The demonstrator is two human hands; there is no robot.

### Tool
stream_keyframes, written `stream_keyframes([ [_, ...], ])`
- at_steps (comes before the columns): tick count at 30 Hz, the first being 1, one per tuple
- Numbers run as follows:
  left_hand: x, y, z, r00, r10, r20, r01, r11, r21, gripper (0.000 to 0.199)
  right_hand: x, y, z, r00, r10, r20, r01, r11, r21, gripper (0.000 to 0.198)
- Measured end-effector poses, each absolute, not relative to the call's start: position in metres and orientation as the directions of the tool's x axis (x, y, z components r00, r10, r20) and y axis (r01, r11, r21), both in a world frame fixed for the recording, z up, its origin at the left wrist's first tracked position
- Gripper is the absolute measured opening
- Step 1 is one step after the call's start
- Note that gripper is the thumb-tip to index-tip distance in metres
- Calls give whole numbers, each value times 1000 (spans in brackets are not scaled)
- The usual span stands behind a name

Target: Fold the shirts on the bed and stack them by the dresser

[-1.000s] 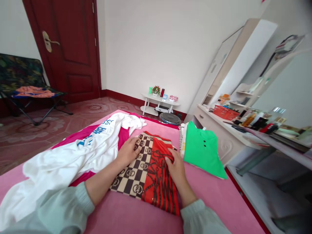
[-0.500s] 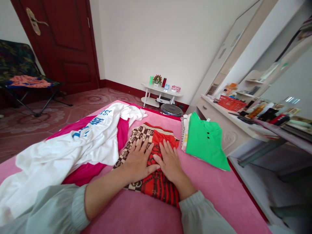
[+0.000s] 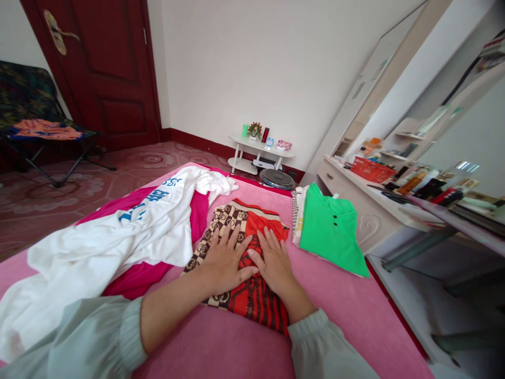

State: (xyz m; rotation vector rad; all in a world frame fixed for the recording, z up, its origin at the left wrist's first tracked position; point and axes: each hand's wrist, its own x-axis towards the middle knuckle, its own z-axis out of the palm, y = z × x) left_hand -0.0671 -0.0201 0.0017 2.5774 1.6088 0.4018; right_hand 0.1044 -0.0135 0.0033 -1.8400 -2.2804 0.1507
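Note:
A folded shirt (image 3: 252,308) in red, brown and cream, with a checked pattern on one side, lies on the pink bed cover (image 3: 331,316). Flat on its middle rests my left hand (image 3: 223,263), fingers spread. My right hand (image 3: 274,266) lies beside it on the red part, also flat, with the two thumbs nearly touching. Left of the shirt, a rumpled white garment (image 3: 158,226) with blue lettering is draped over a magenta garment (image 3: 200,213). To the right sits a stack of folded clothes, a green shirt (image 3: 329,231) on top.
A dressing table (image 3: 355,192) with a red basket (image 3: 373,169) and several bottles stands along the right. Beyond the bed is a small white table (image 3: 252,141) by the wall. A folding chair (image 3: 35,105) with orange cloth stands at the left, near a dark red door (image 3: 114,63).
Both hands stay flat on the folded shirt, almost unmoved. The view has shifted very slightly; the clothes lie as before.

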Motion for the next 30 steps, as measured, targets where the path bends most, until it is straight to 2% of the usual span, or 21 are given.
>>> stream_keyframes([
  [13,-68,-17,0,430,890,150,866,-453,212,81,107,-12,0,-201,970,134,943,228,-241,67],
  [21,-65,-26,10,444,894,59,864,-445,236,84,121,-1,-1,-4,987,161,972,41,-231,72],
  [23,-65,-29,14,451,891,44,860,-447,245,85,114,-6,6,-34,969,244,972,89,-216,63],
  [25,-68,-28,21,464,885,41,847,-457,272,86,101,-15,14,-129,929,347,953,213,-215,52],
  [27,-76,-20,30,513,858,41,801,-495,335,78,86,-25,18,-232,892,387,903,346,-256,50],
  [30,-98,7,41,531,847,36,709,-467,528,37,67,-37,16,-315,896,314,847,414,-332,51],
])
